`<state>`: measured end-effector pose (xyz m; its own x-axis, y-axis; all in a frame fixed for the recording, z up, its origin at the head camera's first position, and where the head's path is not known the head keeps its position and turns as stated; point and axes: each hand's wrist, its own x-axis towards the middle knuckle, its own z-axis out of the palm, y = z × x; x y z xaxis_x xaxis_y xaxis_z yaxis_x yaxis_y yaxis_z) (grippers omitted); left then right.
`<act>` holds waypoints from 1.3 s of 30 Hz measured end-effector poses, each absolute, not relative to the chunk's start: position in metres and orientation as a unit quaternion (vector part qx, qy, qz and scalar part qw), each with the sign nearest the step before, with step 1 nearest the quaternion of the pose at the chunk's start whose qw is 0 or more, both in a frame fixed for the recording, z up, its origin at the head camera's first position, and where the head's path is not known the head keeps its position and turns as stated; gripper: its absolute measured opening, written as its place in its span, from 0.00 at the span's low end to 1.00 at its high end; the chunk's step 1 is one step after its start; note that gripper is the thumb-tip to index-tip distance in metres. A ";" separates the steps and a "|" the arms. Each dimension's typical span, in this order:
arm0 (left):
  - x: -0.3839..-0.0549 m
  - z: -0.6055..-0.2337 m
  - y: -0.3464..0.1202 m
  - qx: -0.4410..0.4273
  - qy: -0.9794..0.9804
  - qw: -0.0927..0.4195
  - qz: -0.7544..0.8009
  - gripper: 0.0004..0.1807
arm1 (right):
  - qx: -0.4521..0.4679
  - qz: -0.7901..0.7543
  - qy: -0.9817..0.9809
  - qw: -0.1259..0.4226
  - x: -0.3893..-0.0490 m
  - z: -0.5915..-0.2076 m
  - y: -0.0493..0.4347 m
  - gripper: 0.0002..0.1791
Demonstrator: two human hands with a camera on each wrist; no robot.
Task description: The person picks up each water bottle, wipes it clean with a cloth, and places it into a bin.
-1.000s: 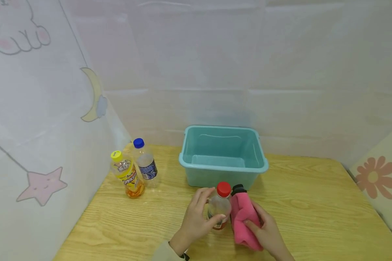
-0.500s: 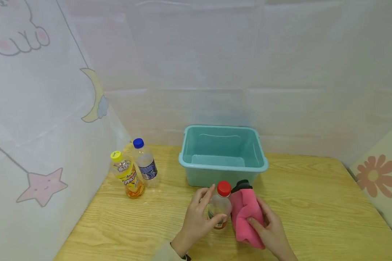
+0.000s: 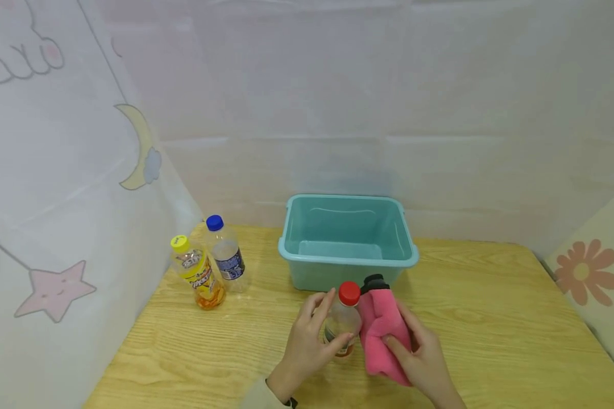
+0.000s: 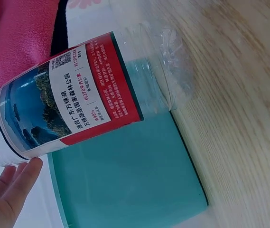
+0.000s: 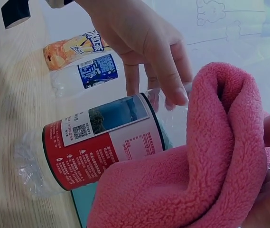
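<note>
A clear plastic bottle (image 3: 344, 321) with a red cap stands on the table. Its red label with a lake picture shows in the left wrist view. My left hand (image 3: 309, 341) holds it near the shoulder, thumb on the near side and fingers on the far side. Bunched in my right hand (image 3: 423, 358) is a pink fleecy cloth (image 3: 384, 335), its upper end black. The cloth lies right along the bottle's right side. My right thumb presses on its front; the other fingers are partly hidden behind it.
Behind the hands stands a light-blue plastic tub (image 3: 350, 262) with nothing visible inside. At the left are a yellow-capped bottle (image 3: 200, 275) with orange contents and a blue-capped bottle (image 3: 227, 255). Printed white sheeting (image 3: 307, 102) hangs behind the wooden table (image 3: 225, 352).
The pink cloth and right hand have shifted slightly, the cloth's black end rising beside the bottle cap. The left hand keeps its hold on the bottle. The head view has shifted a little.
</note>
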<state>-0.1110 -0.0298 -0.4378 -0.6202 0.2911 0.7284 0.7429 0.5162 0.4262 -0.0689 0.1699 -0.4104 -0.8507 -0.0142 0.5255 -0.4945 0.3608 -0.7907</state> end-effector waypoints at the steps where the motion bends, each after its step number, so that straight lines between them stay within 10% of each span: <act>1: -0.111 -0.438 -0.030 -0.318 -0.817 0.304 -0.373 0.41 | 0.163 0.541 -0.794 0.224 -0.069 -0.410 0.169 0.35; 39: -0.108 -0.430 -0.035 -0.350 -0.802 0.263 -0.406 0.24 | 0.133 0.440 -0.869 0.183 -0.072 -0.406 0.151 0.34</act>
